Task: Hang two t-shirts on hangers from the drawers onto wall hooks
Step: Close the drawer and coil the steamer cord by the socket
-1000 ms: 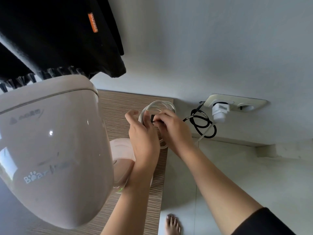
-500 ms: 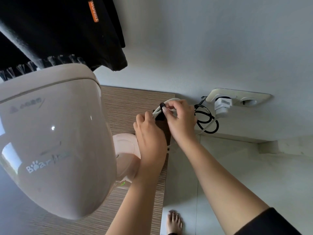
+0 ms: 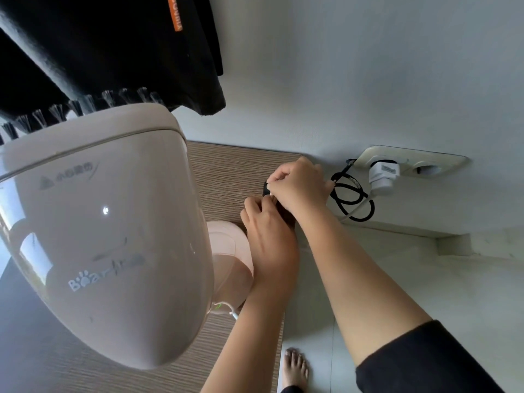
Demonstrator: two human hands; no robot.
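Observation:
A black t-shirt (image 3: 113, 52) with an orange label (image 3: 178, 12) hangs against the wall at the top left. No hanger or hook shows. Both hands work at the back right of the wood-grain drawer top (image 3: 226, 165). My right hand (image 3: 300, 185) pinches a white cable beside a black strap (image 3: 266, 190). My left hand (image 3: 266, 231) is closed just below it on the same bundle, which the hands mostly hide. A stretch of the white cable (image 3: 356, 209) runs on to a white plug (image 3: 382, 174).
A large pink appliance (image 3: 99, 236) fills the left of the drawer top, its base (image 3: 226, 245) beside my left wrist. The plug sits in a wall socket plate (image 3: 411, 163), with a black cable loop (image 3: 351, 199) below it. My bare foot (image 3: 295, 367) stands on the pale floor.
Both hands have moved right and back toward the wall with the cable. The white coil, plainly visible a second ago, is now bunched and hidden under the hands.

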